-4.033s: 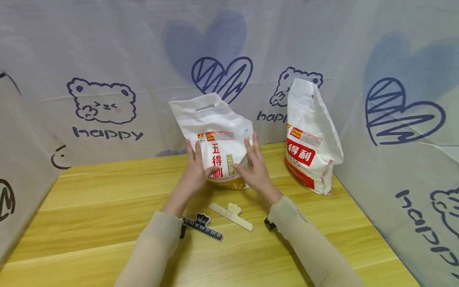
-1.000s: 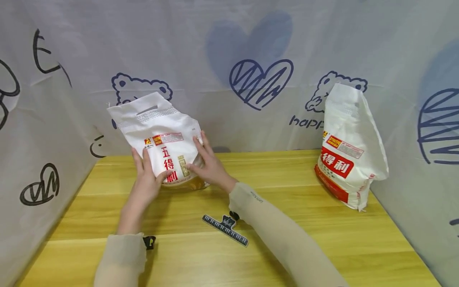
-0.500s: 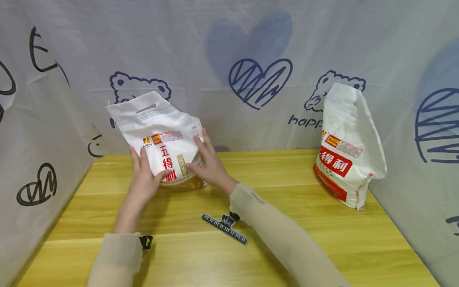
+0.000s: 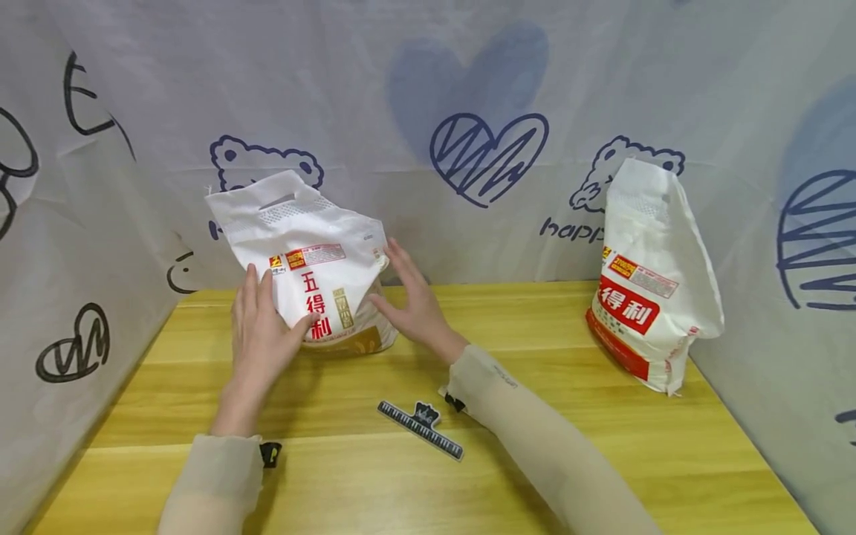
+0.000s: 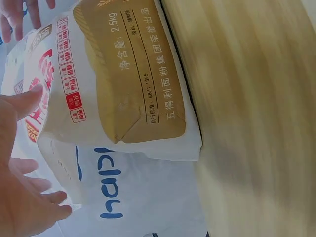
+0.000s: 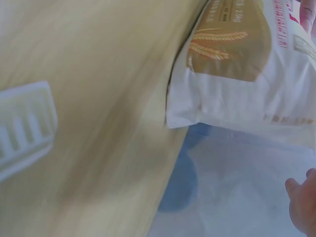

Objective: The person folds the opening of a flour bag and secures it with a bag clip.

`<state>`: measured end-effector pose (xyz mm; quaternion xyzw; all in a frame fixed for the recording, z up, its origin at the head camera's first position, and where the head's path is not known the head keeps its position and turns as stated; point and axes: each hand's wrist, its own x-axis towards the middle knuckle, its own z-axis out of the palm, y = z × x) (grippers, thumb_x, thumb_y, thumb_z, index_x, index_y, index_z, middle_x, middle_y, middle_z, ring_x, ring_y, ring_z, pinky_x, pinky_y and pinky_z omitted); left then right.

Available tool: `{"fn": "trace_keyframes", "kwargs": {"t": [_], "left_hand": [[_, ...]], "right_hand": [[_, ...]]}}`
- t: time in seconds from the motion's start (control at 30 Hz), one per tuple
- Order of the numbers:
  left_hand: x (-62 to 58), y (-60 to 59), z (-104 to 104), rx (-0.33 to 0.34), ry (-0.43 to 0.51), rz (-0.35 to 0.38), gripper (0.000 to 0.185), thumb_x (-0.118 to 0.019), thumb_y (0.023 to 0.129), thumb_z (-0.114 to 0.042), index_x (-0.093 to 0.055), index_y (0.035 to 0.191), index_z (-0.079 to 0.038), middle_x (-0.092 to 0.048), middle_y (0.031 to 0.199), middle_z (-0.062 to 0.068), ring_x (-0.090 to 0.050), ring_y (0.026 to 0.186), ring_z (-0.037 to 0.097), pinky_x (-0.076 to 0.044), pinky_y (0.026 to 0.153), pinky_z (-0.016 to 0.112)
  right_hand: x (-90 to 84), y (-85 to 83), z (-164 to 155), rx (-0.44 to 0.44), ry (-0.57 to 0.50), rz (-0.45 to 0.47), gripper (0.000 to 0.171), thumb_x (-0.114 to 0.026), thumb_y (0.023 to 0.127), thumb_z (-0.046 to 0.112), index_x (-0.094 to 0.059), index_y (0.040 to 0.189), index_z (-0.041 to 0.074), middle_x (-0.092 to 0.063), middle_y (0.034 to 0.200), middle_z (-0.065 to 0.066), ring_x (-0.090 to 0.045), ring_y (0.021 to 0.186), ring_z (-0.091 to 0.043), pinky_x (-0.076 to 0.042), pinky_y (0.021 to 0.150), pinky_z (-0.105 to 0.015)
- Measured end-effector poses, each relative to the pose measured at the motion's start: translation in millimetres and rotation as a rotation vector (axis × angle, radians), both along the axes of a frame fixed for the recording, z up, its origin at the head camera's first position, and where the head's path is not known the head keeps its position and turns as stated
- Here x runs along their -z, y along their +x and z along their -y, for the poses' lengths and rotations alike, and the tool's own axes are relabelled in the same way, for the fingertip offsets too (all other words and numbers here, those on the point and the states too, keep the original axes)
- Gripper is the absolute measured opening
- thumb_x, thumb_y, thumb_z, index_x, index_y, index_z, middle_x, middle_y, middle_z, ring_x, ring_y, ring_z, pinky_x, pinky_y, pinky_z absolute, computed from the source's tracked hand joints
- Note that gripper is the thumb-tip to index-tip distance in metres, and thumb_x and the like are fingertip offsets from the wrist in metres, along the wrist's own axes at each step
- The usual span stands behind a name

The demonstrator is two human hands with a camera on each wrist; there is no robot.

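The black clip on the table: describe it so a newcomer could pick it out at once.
Start from the wooden table and find the flour bag at its back left, between the left hand and right hand. Nearer the camera lies the black clip, beside the right sleeve. It is flat, long and dark with ruler-like white ticks, unlike the two white bags.

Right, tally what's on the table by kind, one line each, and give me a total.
Flour bags: 2, one between the hands, one standing at the right
Black bag clip: 1
Pale bag clip: 1, seen only in the right wrist view
Total: 4
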<state>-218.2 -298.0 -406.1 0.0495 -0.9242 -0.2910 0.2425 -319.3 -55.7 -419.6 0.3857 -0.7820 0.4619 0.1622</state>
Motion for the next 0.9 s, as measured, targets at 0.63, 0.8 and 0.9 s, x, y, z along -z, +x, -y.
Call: {"fn": "trace_keyframes", "kwargs": {"t": [0.63,0.8,0.9], "left_hand": [[-45.9,-28.9,-3.7,0.101,-0.143,-0.461,0.074,-0.079,0.091,-0.015,-0.043,0.154,0.002,-0.039,0.162,0.019,-0.042,0.144,0.042,-0.035,0.120,0.055],[-61.3,-38.0,-5.4,0.132,-0.190,-0.483,0.072,-0.077,0.092,-0.013,-0.043,0.154,0.001,-0.039,0.162,0.019,-0.042,0.144,0.042,-0.034,0.121,0.054],[-68.6,-43.9,-5.6,0.141,-0.208,-0.491,0.070,-0.077,0.093,-0.012,-0.043,0.154,-0.001,-0.039,0.162,0.019,-0.042,0.144,0.042,-0.035,0.121,0.054]], "right_hand": [[-22.2,0.7,-13.2,0.027,-0.154,-0.086,0.078,-0.073,0.095,0.010,-0.031,0.160,0.001,-0.025,0.170,-0.015,-0.040,0.149,-0.029,-0.042,0.118,-0.038],[-31.3,-3.4,-9.8,0.023,-0.170,-0.065,0.077,-0.073,0.094,0.006,-0.033,0.160,0.000,-0.029,0.169,-0.016,-0.045,0.146,-0.033,-0.044,0.117,-0.043],[-35.2,-7.0,-7.7,0.024,-0.175,-0.053,0.077,-0.073,0.094,0.003,-0.033,0.159,0.000,-0.033,0.166,-0.018,-0.048,0.143,-0.034,-0.046,0.115,-0.046]]}}
